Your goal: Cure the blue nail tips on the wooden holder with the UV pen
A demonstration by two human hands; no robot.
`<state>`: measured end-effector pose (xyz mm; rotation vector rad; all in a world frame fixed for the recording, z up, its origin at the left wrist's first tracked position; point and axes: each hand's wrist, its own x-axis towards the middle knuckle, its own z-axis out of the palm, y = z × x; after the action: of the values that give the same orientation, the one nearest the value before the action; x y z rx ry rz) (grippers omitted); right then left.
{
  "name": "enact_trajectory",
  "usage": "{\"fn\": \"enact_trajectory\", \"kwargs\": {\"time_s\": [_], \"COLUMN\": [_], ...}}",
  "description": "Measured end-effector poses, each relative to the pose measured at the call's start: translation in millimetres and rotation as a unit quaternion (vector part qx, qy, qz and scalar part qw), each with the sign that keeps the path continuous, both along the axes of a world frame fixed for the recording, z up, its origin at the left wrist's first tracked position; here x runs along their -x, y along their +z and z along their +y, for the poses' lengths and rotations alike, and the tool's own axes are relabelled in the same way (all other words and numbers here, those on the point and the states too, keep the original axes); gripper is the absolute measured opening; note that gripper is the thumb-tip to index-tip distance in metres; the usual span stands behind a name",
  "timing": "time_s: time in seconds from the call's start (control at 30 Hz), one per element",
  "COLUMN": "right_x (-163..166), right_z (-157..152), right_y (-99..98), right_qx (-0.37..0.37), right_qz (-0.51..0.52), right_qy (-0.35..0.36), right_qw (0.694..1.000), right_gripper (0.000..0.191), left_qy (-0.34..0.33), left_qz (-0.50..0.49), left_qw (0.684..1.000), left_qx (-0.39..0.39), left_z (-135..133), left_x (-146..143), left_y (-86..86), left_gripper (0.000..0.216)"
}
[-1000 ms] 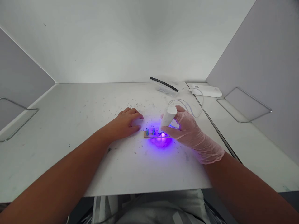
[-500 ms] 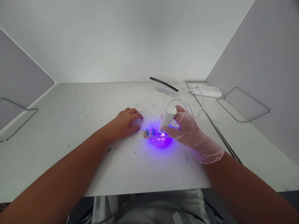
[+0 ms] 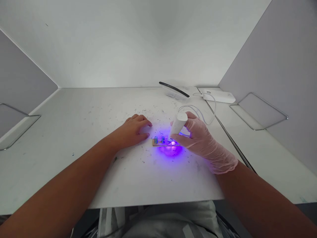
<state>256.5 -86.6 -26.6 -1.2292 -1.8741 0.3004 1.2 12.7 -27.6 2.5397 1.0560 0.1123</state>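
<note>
My right hand (image 3: 198, 134), in a thin pinkish see-through glove, is closed around a white handheld UV lamp (image 3: 179, 124). The lamp is tilted downward and casts a violet glow over a narrow wooden strip (image 3: 155, 144) on the table. Small glossy blue oval pieces (image 3: 162, 139) stand on the strip; those at its right end are hidden by the lamp and my fingers. My bare left hand (image 3: 135, 131) rests on the table left of the strip, fingers apart and holding nothing.
On the white table (image 3: 119, 185), dark specks are scattered. A black curved bar on a clear piece (image 3: 174, 89) lies at the back. A white power strip (image 3: 218, 96) with a white cable (image 3: 215, 109) sits back right. Wire frames (image 3: 262, 128) stand at both sides.
</note>
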Motion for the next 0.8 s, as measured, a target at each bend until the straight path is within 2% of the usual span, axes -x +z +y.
{"fn": "enact_trajectory", "kwargs": {"time_s": [0.3,0.8], "right_x": [-0.7,0.2], "right_z": [-1.1,-0.8], "right_y": [-0.3,-1.7], "right_qx": [-0.001,-0.005], "right_qz": [0.004,0.008], "right_qy": [0.005,0.005], "right_qw": [1.000,1.000], "right_gripper": [0.007,0.006], "left_qy": [-0.006,-0.002], "left_qz": [-0.005,-0.020], "left_qw": [1.000,1.000], "left_qx": [-0.009,-0.012], "left_z": [3.8,3.7], "left_x": [2.0,2.4], "left_y": [-6.6,-8.5], "left_gripper": [0.040,0.037]}}
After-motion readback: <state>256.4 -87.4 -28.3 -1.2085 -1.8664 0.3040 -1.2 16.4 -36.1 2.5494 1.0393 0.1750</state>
